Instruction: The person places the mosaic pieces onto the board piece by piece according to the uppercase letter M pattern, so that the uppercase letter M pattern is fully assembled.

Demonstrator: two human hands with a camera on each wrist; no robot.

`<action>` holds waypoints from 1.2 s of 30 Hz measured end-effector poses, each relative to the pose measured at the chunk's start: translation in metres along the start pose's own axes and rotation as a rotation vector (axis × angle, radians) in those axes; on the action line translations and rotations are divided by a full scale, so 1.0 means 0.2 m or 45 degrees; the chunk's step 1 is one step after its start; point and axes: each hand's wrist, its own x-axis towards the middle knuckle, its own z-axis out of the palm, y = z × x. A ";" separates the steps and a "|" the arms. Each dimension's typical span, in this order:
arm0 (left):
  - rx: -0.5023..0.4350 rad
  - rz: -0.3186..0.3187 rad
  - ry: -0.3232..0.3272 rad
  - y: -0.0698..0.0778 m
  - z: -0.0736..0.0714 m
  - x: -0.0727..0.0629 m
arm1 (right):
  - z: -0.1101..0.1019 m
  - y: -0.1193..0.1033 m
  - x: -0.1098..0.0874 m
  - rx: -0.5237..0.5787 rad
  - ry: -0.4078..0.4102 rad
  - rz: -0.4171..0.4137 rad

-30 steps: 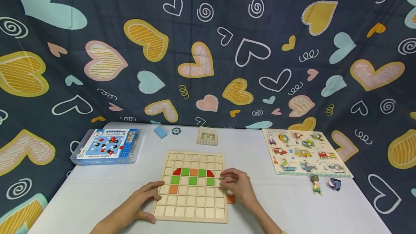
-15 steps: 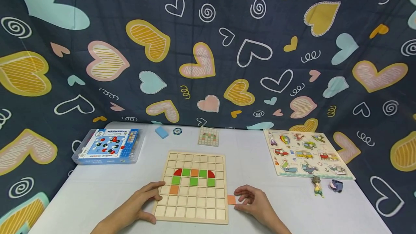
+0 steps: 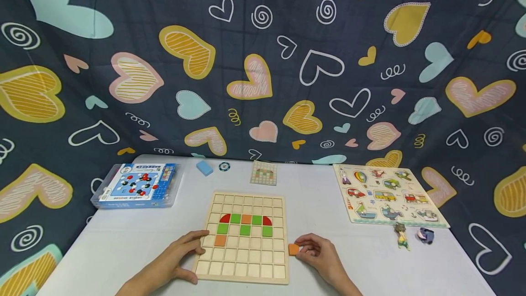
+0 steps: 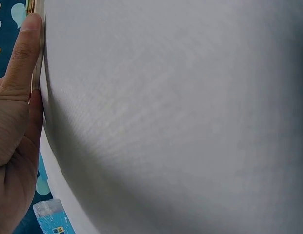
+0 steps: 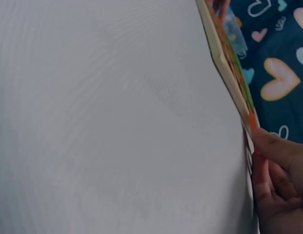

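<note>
A wooden grid board (image 3: 242,256) lies on the table with red, green and orange pieces set in its upper and middle cells. At its left edge rests my left hand (image 3: 174,258), fingers extended on the rim and thumb near the lower corner. Just beyond the board's right edge, my right hand (image 3: 322,258) pinches an orange square tile (image 3: 293,249) between thumb and fingers. The right wrist view also shows the orange tile (image 5: 252,120) at the fingertips. An orange tile (image 3: 220,240) sits in the board's left part, below a green tile (image 3: 222,229).
Behind the board lies a small pattern card (image 3: 264,173), with a blue block (image 3: 204,168) and a round chip (image 3: 224,166) to its left. A boxed molecule set (image 3: 137,185) stands at left. A picture puzzle (image 3: 388,195) and two small figurines (image 3: 401,235) are at right.
My right hand has moved from over the board's right edge down to the orange tile beside it, and now pinches that tile, which sits tilted. The left hand stays put.
</note>
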 end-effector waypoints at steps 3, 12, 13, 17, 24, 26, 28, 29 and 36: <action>-0.003 0.002 -0.003 0.00 0.00 0.00 | 0.00 -0.01 0.00 0.045 0.037 0.034; 0.005 0.002 -0.014 0.00 0.00 0.00 | 0.04 -0.04 0.02 0.122 0.104 0.042; 0.006 0.000 -0.014 0.00 0.00 0.00 | 0.04 -0.04 0.02 0.125 0.103 0.035; 0.011 -0.017 -0.020 0.00 0.00 0.00 | 0.06 -0.06 0.04 0.136 0.089 0.002; 0.016 -0.015 -0.012 0.01 0.00 0.00 | 0.12 -0.09 0.07 0.142 0.061 -0.016; 0.016 -0.003 -0.007 0.01 0.00 0.00 | 0.13 -0.09 0.08 0.084 0.052 -0.038; 0.018 0.002 -0.005 0.01 0.00 0.00 | 0.15 -0.10 0.09 0.010 0.041 -0.059; 0.017 0.001 -0.006 0.01 0.00 0.00 | 0.16 -0.10 0.10 -0.028 0.037 -0.074; 0.010 -0.045 -0.032 0.01 0.00 0.01 | 0.20 -0.12 0.12 -0.151 0.008 -0.154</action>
